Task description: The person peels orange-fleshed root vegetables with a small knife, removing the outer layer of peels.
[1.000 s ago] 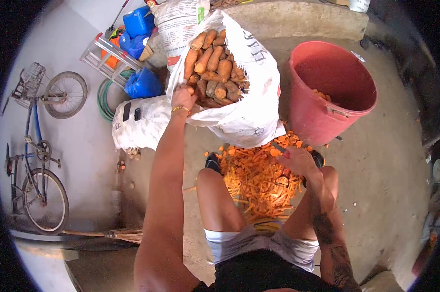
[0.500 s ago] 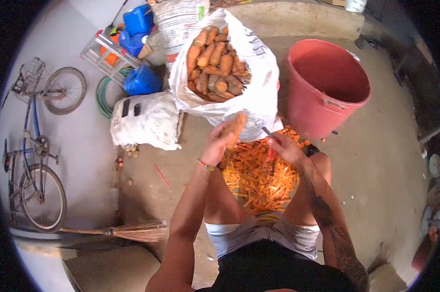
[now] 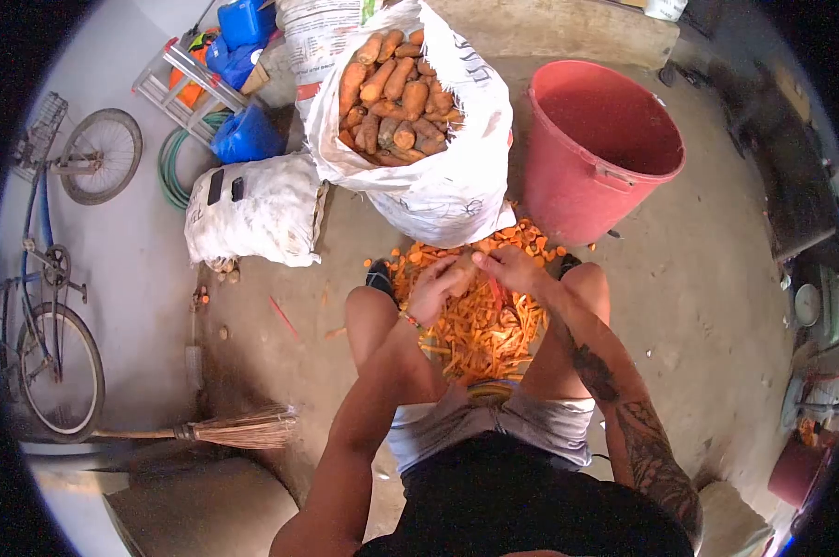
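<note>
Fingers wrapped round a carrot (image 3: 458,271), my left hand (image 3: 434,289) is above the pile of orange peelings (image 3: 494,334) between my legs. My right hand (image 3: 515,268) is closed and meets the carrot's far end; the knife seen in it earlier is mostly hidden now, its blade not clear. Something red shows below the right hand, among the peelings. Just beyond my hands stands an open white sack (image 3: 438,195) full of unpeeled carrots (image 3: 396,93). Orange cut pieces (image 3: 528,239) lie at the sack's foot.
A large red bin (image 3: 596,200) stands right of the sack. On the left are a closed white sack (image 3: 252,212), a blue container (image 3: 246,135), a metal ladder (image 3: 182,97), a green hose (image 3: 171,167), a bicycle (image 3: 57,269) leaning by the wall and a straw broom (image 3: 243,431).
Both hands have come down and together over the peelings, the carrot moving with the left hand. The knife is no longer plainly visible. The whole view has shifted slightly.
</note>
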`<state>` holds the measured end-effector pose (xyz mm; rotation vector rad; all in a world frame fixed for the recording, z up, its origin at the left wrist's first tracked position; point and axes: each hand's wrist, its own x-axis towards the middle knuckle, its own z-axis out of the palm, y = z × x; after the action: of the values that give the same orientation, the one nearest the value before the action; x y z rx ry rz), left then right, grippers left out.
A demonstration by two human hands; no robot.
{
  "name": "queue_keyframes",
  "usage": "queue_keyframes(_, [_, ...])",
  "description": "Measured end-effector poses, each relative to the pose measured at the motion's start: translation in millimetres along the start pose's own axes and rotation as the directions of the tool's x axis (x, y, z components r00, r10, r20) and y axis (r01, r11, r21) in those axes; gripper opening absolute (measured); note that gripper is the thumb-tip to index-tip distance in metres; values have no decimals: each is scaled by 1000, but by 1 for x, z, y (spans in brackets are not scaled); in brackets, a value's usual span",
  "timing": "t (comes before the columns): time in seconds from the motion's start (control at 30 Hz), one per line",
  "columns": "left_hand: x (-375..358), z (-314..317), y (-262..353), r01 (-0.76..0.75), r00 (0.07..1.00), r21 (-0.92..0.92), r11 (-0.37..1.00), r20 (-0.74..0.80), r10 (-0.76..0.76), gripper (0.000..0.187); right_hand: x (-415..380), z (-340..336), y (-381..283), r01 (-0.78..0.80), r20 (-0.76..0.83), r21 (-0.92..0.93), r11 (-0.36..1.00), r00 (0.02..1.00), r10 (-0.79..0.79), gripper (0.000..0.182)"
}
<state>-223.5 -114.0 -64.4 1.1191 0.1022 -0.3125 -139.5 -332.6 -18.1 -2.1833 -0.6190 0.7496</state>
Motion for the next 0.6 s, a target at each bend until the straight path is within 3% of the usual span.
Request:
queue_keyframes(0.07, [1,-2,-8,146,989,-355,923,30,-144,46,18,21,28,116,-170,289,950,983,-68,58])
queue_keyframes(0.1, [-1,14,-2,144,986,-354,924,-28,-164,45,23,29,37,187,-261,418,889,962,-80,55])
queue_keyframes(0.2, [0,25,-4,44,995,-250,967,-74,-65,42,1,16,6,271,-354,-91,958,891,-285,49])
queue_keyframes(0.3, [4,2,-9,195,981,-323,926,86,-176,42,-1,-9,-8,36,-417,75,997,909,-2,49])
queue_keyframes(0.33, [2,2,-6,205,978,-333,920,101,-181,42,10,-6,5,163,-471,283,945,882,-12,52])
queue_keyframes(0.4, [3,6,4,217,974,-352,911,134,-180,42,37,3,31,422,-579,602,678,815,7,56])
queue_keyframes(0.43, [2,10,5,205,978,-365,908,107,-177,41,25,10,21,492,-572,473,731,802,-170,48])
queue_keyframes(0.5, [0,17,7,167,986,-329,929,80,-148,43,0,2,-1,271,-416,60,961,882,-223,42])
queue_keyframes(0.53, [-3,19,5,152,988,-320,935,61,-140,43,-9,0,-7,151,-325,-173,973,924,-201,39])
queue_keyframes(0.57, [-1,10,-5,167,986,-304,938,36,-164,44,5,-2,11,174,-410,83,981,903,-126,41])
queue_keyframes(0.6, [-6,7,-7,186,982,-344,920,53,-179,45,18,-4,27,243,-491,343,907,870,-48,43])
